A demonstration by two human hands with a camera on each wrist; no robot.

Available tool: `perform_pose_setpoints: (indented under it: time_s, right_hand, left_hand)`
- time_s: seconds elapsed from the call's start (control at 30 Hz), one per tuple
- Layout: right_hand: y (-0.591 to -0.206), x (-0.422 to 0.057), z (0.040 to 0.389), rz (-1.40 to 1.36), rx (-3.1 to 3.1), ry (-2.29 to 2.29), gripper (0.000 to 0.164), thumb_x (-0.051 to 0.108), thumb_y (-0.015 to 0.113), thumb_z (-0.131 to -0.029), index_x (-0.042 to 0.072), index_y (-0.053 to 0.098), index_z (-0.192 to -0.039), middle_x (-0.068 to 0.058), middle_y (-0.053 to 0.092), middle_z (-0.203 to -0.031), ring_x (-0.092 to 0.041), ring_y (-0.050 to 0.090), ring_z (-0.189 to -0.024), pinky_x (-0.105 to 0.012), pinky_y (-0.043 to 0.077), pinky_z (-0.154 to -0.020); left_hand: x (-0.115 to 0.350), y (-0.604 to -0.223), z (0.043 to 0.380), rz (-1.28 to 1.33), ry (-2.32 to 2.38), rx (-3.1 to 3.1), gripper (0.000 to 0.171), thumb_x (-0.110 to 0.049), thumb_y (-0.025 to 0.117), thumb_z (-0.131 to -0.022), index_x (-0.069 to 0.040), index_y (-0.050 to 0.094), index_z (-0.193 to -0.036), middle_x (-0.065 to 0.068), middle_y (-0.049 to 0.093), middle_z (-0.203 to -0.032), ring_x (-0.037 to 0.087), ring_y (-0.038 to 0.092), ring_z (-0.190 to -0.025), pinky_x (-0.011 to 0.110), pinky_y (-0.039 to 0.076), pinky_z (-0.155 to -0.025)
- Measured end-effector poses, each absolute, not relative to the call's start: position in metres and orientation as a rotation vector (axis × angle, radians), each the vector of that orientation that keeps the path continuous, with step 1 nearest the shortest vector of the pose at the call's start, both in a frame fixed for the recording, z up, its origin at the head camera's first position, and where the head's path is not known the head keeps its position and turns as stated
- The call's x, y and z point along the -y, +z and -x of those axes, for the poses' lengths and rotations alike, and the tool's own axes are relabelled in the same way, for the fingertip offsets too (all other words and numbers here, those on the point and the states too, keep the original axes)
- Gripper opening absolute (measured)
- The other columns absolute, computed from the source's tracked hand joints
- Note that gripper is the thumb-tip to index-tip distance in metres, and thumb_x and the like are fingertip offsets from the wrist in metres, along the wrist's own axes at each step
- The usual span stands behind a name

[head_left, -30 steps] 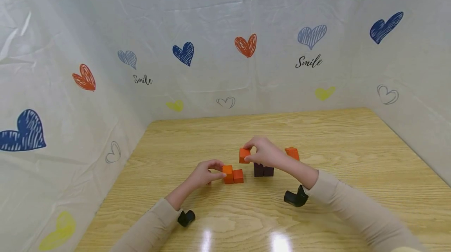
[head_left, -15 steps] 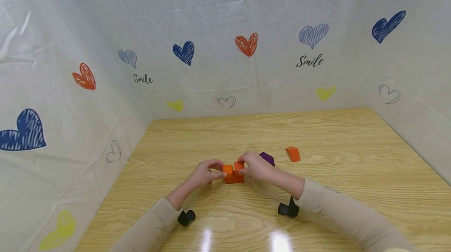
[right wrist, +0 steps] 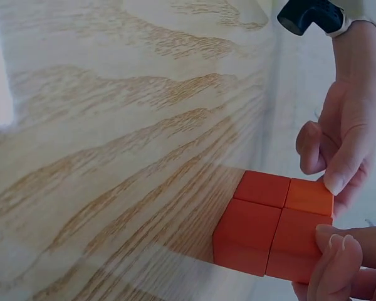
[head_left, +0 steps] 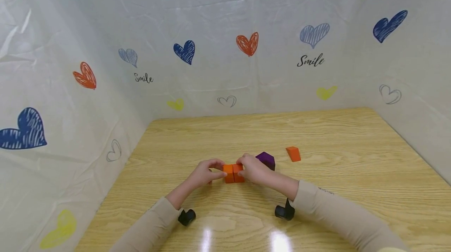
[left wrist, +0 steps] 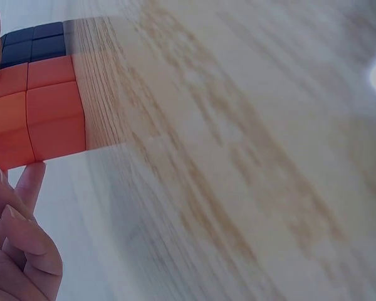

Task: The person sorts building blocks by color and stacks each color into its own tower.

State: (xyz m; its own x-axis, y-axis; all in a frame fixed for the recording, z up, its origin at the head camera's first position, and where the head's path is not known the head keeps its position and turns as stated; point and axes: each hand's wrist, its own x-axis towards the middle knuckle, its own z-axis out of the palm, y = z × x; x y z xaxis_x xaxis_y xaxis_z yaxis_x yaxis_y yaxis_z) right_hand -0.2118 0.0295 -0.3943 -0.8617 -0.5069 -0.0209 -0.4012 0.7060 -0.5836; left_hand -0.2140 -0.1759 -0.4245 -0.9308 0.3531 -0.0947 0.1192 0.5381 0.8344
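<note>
Small orange blocks stand on the table in two columns of two, side by side. My left hand (head_left: 206, 172) pinches the upper left orange block (head_left: 228, 169) between thumb and fingers. From the other side, my right hand (head_left: 256, 169) holds the upper right orange block (head_left: 238, 168), which sits on a lower orange block (right wrist: 261, 187). In the right wrist view the left thumb touches the lighter orange block (right wrist: 309, 197). Dark purple blocks (left wrist: 34, 45) are stacked just beyond the orange ones, partly behind my right hand in the head view.
A loose orange slanted block (head_left: 293, 153) lies to the right of the purple block (head_left: 266, 159). The wooden table (head_left: 197, 134) meets a white curtain (head_left: 211, 75) with printed hearts at its back and sides. Black wrist cameras (head_left: 186, 217) hang below both sleeves.
My right hand has moved left and down, bringing its orange block from the air onto the right-hand lower block. My left hand has stayed in place at its block.
</note>
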Motion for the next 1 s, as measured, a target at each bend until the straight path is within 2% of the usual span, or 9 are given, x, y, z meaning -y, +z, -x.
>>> perform_pose_setpoints:
  time_s: [0.3, 0.43, 0.53, 0.67, 0.77, 0.87, 1.0]
  right_hand:
    - [-0.395, -0.028, 0.211, 0.712, -2.735, -0.858, 0.028, 0.009, 0.066, -0.084, -0.004, 0.061, -0.108, -0.011, 0.058, -0.096, -0.016, 0.049, -0.074, -0.029, 0.047, -0.067]
    - [-0.396, -0.028, 0.209, 0.67, -2.691, -0.912, 0.03, 0.007, 0.063, -0.085, -0.004, 0.058, -0.112, -0.011, 0.059, -0.094, -0.017, 0.051, -0.059, -0.029, 0.047, -0.055]
    - [-0.396, -0.028, 0.208, 0.675, -2.686, -0.929, 0.035, 0.007, 0.063, -0.085, -0.005, 0.055, -0.117, -0.011, 0.061, -0.095, -0.014, 0.05, -0.053, -0.028, 0.047, -0.053]
    - [-0.397, -0.031, 0.206, 0.665, -2.684, -0.928, 0.047, 0.009, 0.064, -0.085, -0.006, 0.048, -0.126, -0.009, 0.061, -0.079, -0.01, 0.046, -0.045, -0.024, 0.045, -0.048]
    - [-0.397, -0.033, 0.204, 0.633, -2.659, -0.959, 0.051, 0.009, 0.063, -0.086, -0.006, 0.043, -0.13, -0.006, 0.055, -0.068, -0.01, 0.042, -0.036, -0.023, 0.041, -0.039]
    - [-0.397, -0.034, 0.202, 0.624, -2.659, -0.977, 0.05, 0.007, 0.062, -0.086, -0.006, 0.042, -0.13, -0.008, 0.057, -0.077, -0.01, 0.041, -0.037, -0.021, 0.039, -0.038]
    - [-0.398, -0.035, 0.201, 0.633, -2.649, -0.998, 0.05, 0.004, 0.061, -0.085, -0.009, 0.041, -0.129, -0.011, 0.057, -0.082, -0.01, 0.042, -0.037, -0.022, 0.039, -0.038]
  left_hand:
    - [0.175, -0.423, 0.213, -0.386, 1.339, -2.532, 0.035, -0.025, 0.069, -0.081, -0.007, 0.062, -0.109, 0.01, 0.065, -0.1, 0.012, 0.039, -0.047, 0.027, 0.041, -0.046]
    - [0.176, -0.426, 0.214, -0.396, 1.327, -2.558, 0.035, -0.026, 0.07, -0.081, -0.008, 0.062, -0.109, 0.01, 0.066, -0.099, 0.011, 0.038, -0.045, 0.026, 0.04, -0.045]
    - [0.176, -0.427, 0.214, -0.405, 1.327, -2.569, 0.036, -0.027, 0.07, -0.081, -0.009, 0.062, -0.11, 0.01, 0.066, -0.099, 0.011, 0.037, -0.042, 0.025, 0.039, -0.044]
    - [0.177, -0.429, 0.214, -0.416, 1.337, -2.563, 0.039, -0.029, 0.07, -0.081, -0.009, 0.061, -0.113, 0.011, 0.067, -0.1, 0.01, 0.036, -0.041, 0.024, 0.038, -0.042]
    - [0.177, -0.429, 0.214, -0.43, 1.334, -2.56, 0.042, -0.03, 0.07, -0.08, -0.009, 0.06, -0.115, 0.011, 0.066, -0.101, 0.01, 0.037, -0.042, 0.023, 0.038, -0.042]
    - [0.177, -0.429, 0.213, -0.439, 1.328, -2.565, 0.043, -0.03, 0.071, -0.08, -0.01, 0.06, -0.116, 0.011, 0.066, -0.102, 0.012, 0.043, -0.046, 0.023, 0.039, -0.043]
    - [0.177, -0.43, 0.214, -0.444, 1.322, -2.591, 0.042, -0.027, 0.072, -0.079, -0.009, 0.061, -0.115, 0.01, 0.067, -0.101, 0.016, 0.058, -0.069, 0.024, 0.042, -0.051]
